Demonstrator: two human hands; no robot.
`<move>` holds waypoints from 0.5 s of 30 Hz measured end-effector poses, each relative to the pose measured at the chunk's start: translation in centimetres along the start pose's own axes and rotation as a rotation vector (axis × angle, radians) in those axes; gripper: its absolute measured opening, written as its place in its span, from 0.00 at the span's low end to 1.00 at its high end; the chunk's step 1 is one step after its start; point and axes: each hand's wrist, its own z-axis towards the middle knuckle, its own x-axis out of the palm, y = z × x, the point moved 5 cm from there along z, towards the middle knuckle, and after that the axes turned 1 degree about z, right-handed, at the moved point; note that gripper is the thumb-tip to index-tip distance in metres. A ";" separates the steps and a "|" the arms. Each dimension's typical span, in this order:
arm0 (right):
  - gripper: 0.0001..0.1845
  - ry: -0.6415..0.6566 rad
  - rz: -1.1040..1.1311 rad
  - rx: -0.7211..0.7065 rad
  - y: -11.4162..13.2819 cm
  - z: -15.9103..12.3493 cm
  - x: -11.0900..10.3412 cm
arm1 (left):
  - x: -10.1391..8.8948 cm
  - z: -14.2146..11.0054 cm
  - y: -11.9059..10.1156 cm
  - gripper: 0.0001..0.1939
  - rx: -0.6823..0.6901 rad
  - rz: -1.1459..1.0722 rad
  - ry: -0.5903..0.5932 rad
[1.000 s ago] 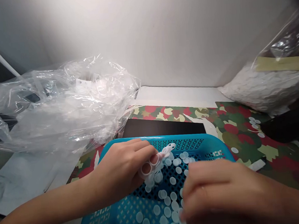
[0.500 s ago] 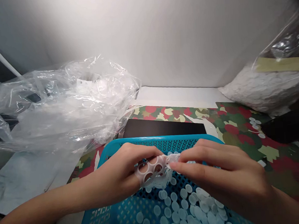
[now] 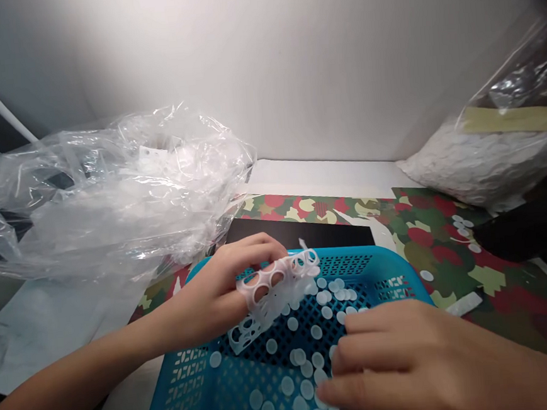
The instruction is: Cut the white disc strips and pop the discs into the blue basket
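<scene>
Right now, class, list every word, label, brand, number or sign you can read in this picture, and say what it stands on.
None can be read.
The tan tape strip on the bag of white discs bears no legible writing.
The blue basket, perforated sheet in the left hand and patterned mat show no text.

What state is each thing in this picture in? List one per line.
Left hand: gripping the punched sheet.
Punched sheet: held above the basket, holes empty.
Right hand: palm down over the discs.
Blue basket: open, discs scattered inside.
White discs: loose.
Clear bag: crumpled, open.
Right-side bag: full, taped.
</scene>
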 end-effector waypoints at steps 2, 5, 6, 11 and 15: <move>0.10 -0.078 -0.056 0.100 -0.8 0.2 -0.7 | 0.0 0.0 0.3 0.13 -0.058 -0.140 -0.006; 0.10 -0.258 -0.080 0.182 -1.6 0.2 -1.9 | 0.3 0.0 1.5 0.14 -0.191 -0.413 0.010; 0.10 -0.322 -0.084 0.214 -2.0 0.1 -2.3 | 0.5 0.0 1.9 0.14 -0.221 -0.491 0.015; 0.14 -0.528 -0.150 0.304 -3.3 -0.8 -2.9 | 1.4 -0.1 2.6 0.13 -0.276 -0.723 0.064; 0.11 -0.553 -0.176 0.244 -3.1 -0.6 -2.8 | 1.8 -0.2 2.5 0.13 -0.314 -0.798 0.071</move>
